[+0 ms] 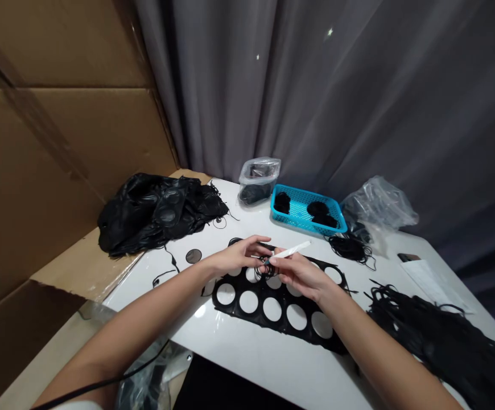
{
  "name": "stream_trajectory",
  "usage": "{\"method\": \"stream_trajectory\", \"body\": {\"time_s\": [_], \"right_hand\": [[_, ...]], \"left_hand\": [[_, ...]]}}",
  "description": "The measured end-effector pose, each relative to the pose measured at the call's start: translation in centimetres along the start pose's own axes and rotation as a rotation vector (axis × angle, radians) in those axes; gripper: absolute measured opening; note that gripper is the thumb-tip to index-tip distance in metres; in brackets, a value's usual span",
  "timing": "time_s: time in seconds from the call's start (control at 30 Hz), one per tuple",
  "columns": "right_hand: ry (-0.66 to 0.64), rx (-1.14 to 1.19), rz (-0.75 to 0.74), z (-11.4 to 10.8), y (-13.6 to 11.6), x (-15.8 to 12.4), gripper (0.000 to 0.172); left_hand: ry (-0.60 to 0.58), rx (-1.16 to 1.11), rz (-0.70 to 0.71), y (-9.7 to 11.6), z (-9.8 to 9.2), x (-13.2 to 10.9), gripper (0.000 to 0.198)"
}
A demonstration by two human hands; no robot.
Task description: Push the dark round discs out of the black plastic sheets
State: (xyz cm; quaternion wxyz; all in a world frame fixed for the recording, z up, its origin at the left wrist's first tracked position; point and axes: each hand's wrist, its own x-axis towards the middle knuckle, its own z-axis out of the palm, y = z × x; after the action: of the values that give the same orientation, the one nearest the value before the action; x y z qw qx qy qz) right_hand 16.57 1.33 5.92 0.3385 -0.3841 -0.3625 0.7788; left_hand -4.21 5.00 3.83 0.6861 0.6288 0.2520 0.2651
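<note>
The left hand (235,256) is half closed, its fingers curled just above a small tangle of thin black elastic cord (265,270); whether it pinches the cord cannot be told. The right hand (299,277) is closed on a slim white plastic stick (292,248), held between thumb and fingers. The stick's long axis lies at a shallow slant, its free end pointing up and to the right, its lower end reaching the tangle. Both hands are above a black rubber sheet punched with round holes (273,329), near the middle of the glossy white tabletop (247,356). Near the far edge sit a blue plastic mesh basket (305,223) holding black cord bundles (282,202) and a clear zip bag (259,180). A crumpled heap of black rubber sheeting (157,213) lies at the left edge, and long black cords (439,336) spread along the right edge.
</note>
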Motion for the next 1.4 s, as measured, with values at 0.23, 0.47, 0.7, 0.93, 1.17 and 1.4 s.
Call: {"method": "stream_trajectory", "body": {"time_s": [0.23, 0.47, 0.7, 0.93, 1.17, 1.4], "right_hand": [[-0.155, 0.063, 0.082, 0.5, 1.8, -0.9, 0.030], [0.152, 0.033, -0.211, -0.2, 1.5, 3.7, 0.028], [0.117, -0.754, -0.426, 0.2, 3.4, 8.7, 0.017], [0.061, -0.948, -0.471, 0.6, 4.2, 9.4, 0.012], [0.048, -1.017, -0.539, 0.8, 4.4, 8.9, 0.013], [0.176, -1.397, -0.767, -0.1, 4.2, 10.4, 0.016]], "left_hand": [[0.148, 0.244, 0.040, -1.4, -0.1, -0.4, 0.052], [0.368, 0.742, 0.074, -2.4, -1.9, -4.1, 0.033], [0.414, 1.150, 0.069, -5.0, 0.5, -7.2, 0.042], [0.412, 1.440, 0.095, -6.8, 0.6, -7.1, 0.050], [0.424, 1.505, 0.128, -7.1, 0.6, -7.1, 0.049], [0.386, 1.494, 0.123, -6.7, 0.7, -7.0, 0.046]]}}
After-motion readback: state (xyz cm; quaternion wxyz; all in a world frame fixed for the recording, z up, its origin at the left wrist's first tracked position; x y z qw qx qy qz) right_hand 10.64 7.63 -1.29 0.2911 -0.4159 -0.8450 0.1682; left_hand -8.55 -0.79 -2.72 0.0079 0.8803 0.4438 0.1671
